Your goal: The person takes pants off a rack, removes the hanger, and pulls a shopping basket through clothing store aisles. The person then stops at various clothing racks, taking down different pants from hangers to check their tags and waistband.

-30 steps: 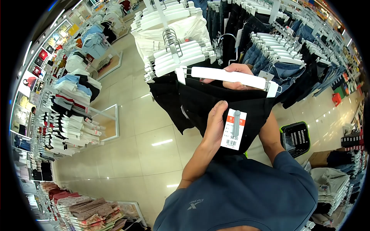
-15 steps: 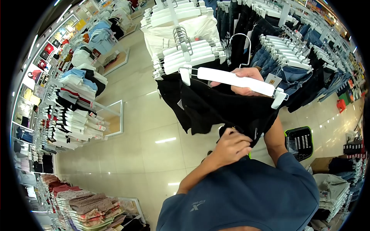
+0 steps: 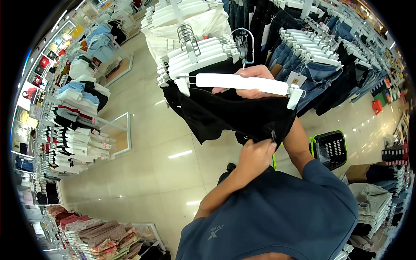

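Black shorts (image 3: 247, 117) hang by clips from a white hanger (image 3: 234, 82) in front of me. My right hand (image 3: 255, 78) grips the hanger's bar near the middle, fingers behind it and thumb over the top. Low on the shorts, at the hem edge, my left hand (image 3: 255, 154) is closed on the black fabric; its fingertips are partly hidden. Just behind the hanger, more dark bottoms hang on white clip hangers (image 3: 197, 63) from a metal rack arm. A paper tag (image 3: 296, 79) shows beside my right hand, on the jeans.
White bottoms (image 3: 190, 32) and jeans (image 3: 312, 78) fill the racks ahead. A black basket with a green rim (image 3: 331, 149) stands on the floor at right. Folded garments (image 3: 102, 236) lie at lower left, and clothing racks (image 3: 78, 134) line the left side.
The view has shifted slightly, moving the rack and hanger left and up in it. My left hand's fingers have closed more tightly on the shorts' lower edge. My right hand keeps the hanger.
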`<state>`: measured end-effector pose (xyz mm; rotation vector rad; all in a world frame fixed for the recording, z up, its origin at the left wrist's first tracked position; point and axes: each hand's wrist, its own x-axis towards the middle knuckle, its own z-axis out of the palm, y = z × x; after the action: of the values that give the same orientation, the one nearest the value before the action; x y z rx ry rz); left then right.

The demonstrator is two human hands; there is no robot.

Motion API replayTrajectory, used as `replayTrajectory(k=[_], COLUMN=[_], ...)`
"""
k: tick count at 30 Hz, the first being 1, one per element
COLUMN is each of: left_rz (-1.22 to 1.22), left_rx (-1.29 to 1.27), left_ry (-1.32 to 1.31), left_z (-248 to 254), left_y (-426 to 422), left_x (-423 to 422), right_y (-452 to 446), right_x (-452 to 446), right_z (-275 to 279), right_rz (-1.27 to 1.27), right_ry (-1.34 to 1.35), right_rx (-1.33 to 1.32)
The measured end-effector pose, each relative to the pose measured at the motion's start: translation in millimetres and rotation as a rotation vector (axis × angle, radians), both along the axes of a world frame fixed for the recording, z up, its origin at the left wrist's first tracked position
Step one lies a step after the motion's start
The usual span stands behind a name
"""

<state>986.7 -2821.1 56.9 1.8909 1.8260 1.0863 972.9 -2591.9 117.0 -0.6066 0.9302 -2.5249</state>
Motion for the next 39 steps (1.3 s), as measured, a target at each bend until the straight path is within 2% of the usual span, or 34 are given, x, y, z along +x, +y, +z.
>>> replayTrajectory(k=[1,2,3,5,15,23,27,30,31,33,35,37,39], left_rz=[0.035,0.067,0.086,0.097,0.045,-0.021,-0.034,0.001,0.033,0.127,0.268,0.353,0.303], left_rx=[-0.106,-0.029,-0.110,-0.078,-0.189,-0.202,-0.214,-0.152,-0.189,-0.049,0.275,0.555,0.701], left_ry=[-0.062,-0.321,-0.378,-0.590,-0.580,-0.774,-0.811,-0.771,-0.657,-0.781,-0.642,-0.283,-0.186], left_z=[-4.1,-6.7,4.1,7.4,-20.6,-29.5,-27.5,-22.5,-12.3,-13.6,-23.2,-29.6,-38.7], left_y=[5.7,11.0,12.8,14.5,22.4,28.3,27.3,19.6,12.0,-3.7,-20.6,-34.6,-42.0], left_x=[-3.5,-4.8,-8.0,-6.4,-14.0,-19.4,-20.4,-19.3,-21.1,-15.9,-13.8,-20.7,-19.5], right_y=[-2.4,-3.6,-3.6,-2.4,0.9,8.3,0.6,-3.0,-4.8,-11.0,-22.4,-36.5,-50.3], right_x=[-0.6,-0.8,-1.3,-2.2,-2.0,-1.4,3.3,6.8,8.2,19.3,31.7,45.3,50.3], right_z=[2.3,3.0,1.6,-1.7,-12.4,-14.4,-7.3,-1.1,-0.8,6.1,15.3,28.8,30.7], right_rz=[0.009,0.015,0.010,-0.007,-0.023,0.025,-0.081,-0.080,-0.094,-0.225,-0.413,-0.567,-0.702], right_ry=[0.003,0.006,-0.006,-0.032,-0.056,-0.013,-0.098,-0.103,-0.102,-0.120,-0.156,-0.188,-0.179], right_rx=[-0.004,-0.006,-0.020,-0.048,-0.072,-0.077,-0.036,-0.047,-0.050,0.056,0.169,0.222,0.223])
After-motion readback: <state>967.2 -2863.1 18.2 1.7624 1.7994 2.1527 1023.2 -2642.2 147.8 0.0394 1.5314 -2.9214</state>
